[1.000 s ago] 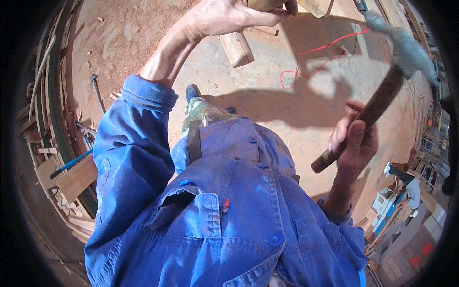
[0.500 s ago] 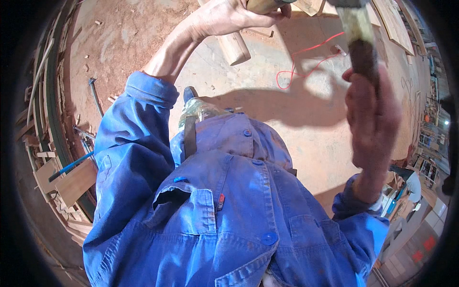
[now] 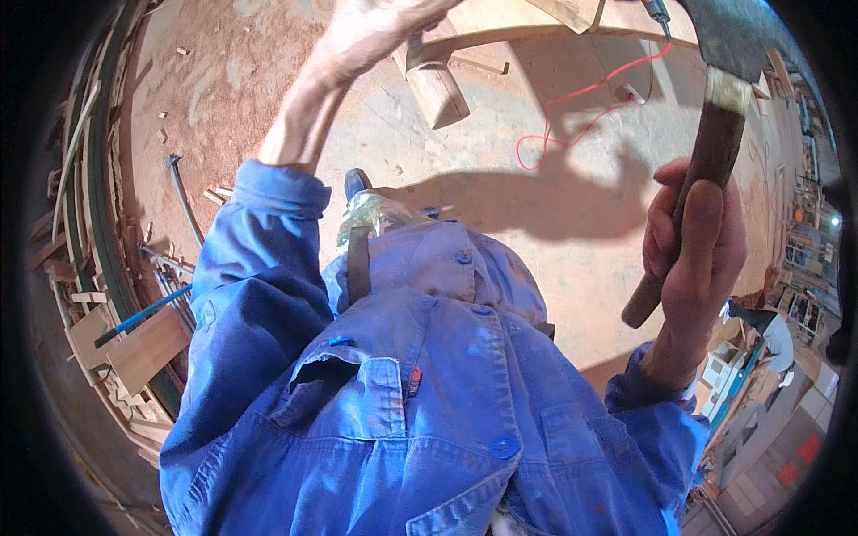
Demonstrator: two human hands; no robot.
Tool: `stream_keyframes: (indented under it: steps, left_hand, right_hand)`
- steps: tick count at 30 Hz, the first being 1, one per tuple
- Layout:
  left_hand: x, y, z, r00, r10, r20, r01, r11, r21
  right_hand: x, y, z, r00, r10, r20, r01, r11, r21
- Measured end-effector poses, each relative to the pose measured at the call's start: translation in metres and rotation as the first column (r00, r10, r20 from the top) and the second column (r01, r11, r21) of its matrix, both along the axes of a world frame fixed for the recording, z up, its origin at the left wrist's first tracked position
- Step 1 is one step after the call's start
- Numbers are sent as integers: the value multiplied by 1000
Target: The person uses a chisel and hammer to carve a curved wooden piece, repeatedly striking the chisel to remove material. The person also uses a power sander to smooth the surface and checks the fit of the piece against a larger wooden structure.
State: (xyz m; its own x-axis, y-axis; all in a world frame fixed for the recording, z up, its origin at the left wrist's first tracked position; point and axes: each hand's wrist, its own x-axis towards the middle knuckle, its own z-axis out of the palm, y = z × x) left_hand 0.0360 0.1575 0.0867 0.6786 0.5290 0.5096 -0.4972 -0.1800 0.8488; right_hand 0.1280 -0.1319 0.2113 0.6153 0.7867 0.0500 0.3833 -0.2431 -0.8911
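My right hand (image 3: 702, 228) is wrapped round the dark wooden handle of a hatchet (image 3: 715, 134), held up at the right. Its broad grey metal head is partly cut off by the top rim. At the upper left, my left hand (image 3: 384, 31) reaches past the picture's top edge. Its fingers and anything in them are out of view. Below and beside that hand are a pale wooden workpiece (image 3: 500, 25) with a curved edge and a thick wooden block (image 3: 438, 94).
A grey tool tip (image 3: 659, 11) with a red cord (image 3: 585, 89) is at the top right; the cord loops over the floor. Stacked boards (image 3: 143, 348) and a blue bar (image 3: 143, 313) lie on the left. Another person (image 3: 773, 339) bends over at far right.
The hatchet has swung outward to the right and its head now shows more. My left hand has shifted up and left; the tan rounded thing it gripped is out of view.
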Motion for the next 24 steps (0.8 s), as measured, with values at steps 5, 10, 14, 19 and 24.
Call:
stream_keyframes:
  steps: [5, 10, 14, 19, 24]
  left_hand:
    - [-15, -7, 26, 981, -37, -190, 19, 995, -95]
    - [-17, -10, 19, 960, -161, -230, 133, 983, -130]
    - [-15, -12, -6, 960, -246, -133, 238, 968, -74]
    - [-17, -21, -7, 932, -333, -141, 308, 935, -173]
    - [-13, -7, -26, 926, -350, -139, 335, 935, -121]
  right_hand:
    - [2, -2, -10, 993, -7, -119, 6, 1000, -6]
    - [2, 0, -14, 992, 15, -124, -19, 999, -30]
    - [5, 1, -18, 993, 108, 36, -108, 994, -19]
    - [0, 8, -4, 975, 141, 171, -167, 975, 149]
    - [8, 25, 0, 759, 348, 551, -282, 938, -204]
